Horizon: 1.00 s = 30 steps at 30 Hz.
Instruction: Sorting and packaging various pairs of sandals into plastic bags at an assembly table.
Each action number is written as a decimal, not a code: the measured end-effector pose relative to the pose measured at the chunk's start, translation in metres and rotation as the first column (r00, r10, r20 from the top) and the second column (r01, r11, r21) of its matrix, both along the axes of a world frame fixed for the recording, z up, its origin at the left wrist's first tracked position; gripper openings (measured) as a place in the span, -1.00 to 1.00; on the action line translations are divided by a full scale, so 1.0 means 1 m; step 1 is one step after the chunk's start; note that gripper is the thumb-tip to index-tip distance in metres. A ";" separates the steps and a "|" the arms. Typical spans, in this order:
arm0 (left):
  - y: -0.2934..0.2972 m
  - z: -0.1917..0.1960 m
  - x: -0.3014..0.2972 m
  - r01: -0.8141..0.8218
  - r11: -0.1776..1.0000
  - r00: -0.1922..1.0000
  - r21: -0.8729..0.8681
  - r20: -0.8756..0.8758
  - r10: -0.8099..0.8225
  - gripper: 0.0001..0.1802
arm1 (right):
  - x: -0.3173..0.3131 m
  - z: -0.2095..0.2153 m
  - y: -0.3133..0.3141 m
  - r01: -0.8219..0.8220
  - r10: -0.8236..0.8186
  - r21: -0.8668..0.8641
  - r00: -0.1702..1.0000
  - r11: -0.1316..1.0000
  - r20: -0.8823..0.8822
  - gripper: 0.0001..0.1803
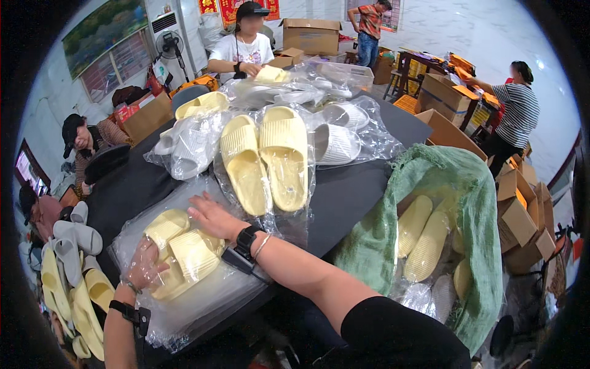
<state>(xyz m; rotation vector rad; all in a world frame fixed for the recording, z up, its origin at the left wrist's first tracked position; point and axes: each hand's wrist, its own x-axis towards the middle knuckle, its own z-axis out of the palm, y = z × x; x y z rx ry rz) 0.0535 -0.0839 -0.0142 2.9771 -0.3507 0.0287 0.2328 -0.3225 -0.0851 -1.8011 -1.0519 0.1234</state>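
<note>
A pair of pale yellow slippers point(195, 253) lies at the front left of the table, on a stack of clear plastic bags point(190, 313). My left hand point(144, 265) rests against the left side of this pair, thumb and fingers apart. Over the pair's upper right side, my right hand point(212, 216) is open with its fingers spread, touching the clear plastic. Just beyond it lies another pale yellow pair point(265, 161) in a clear bag. How far the front pair sits inside a bag I cannot tell.
Bagged grey slippers point(190, 144) and white slippers point(338, 144) cover the dark table point(353, 203). A green woven sack point(470, 209) at right holds bagged slippers. Loose slippers point(77, 277) pile at left. A person point(246, 49) works across the table; others and cardboard boxes point(445, 95) stand around.
</note>
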 end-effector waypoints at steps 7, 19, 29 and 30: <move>-0.019 -0.023 0.025 -0.156 0.900 0.979 -0.407 0.053 0.194 -0.56 | -0.004 0.007 -0.001 -0.009 0.011 -0.071 0.999 0.997 0.033 -0.32; -0.016 -0.004 -0.017 -0.191 0.889 0.938 -0.416 0.189 0.290 -0.64 | -0.006 0.004 -0.006 0.000 0.017 -0.168 0.995 0.986 0.101 -0.24; 0.147 0.051 -0.160 -0.707 0.684 0.671 -0.179 0.137 0.729 -0.81 | -0.015 0.003 -0.011 0.084 0.043 -0.352 0.939 0.932 0.340 -0.16; 0.189 0.070 -0.202 -0.821 0.567 0.546 -0.068 0.198 0.814 -0.80 | -0.026 0.013 0.001 0.063 0.055 -0.329 0.939 0.942 0.338 -0.17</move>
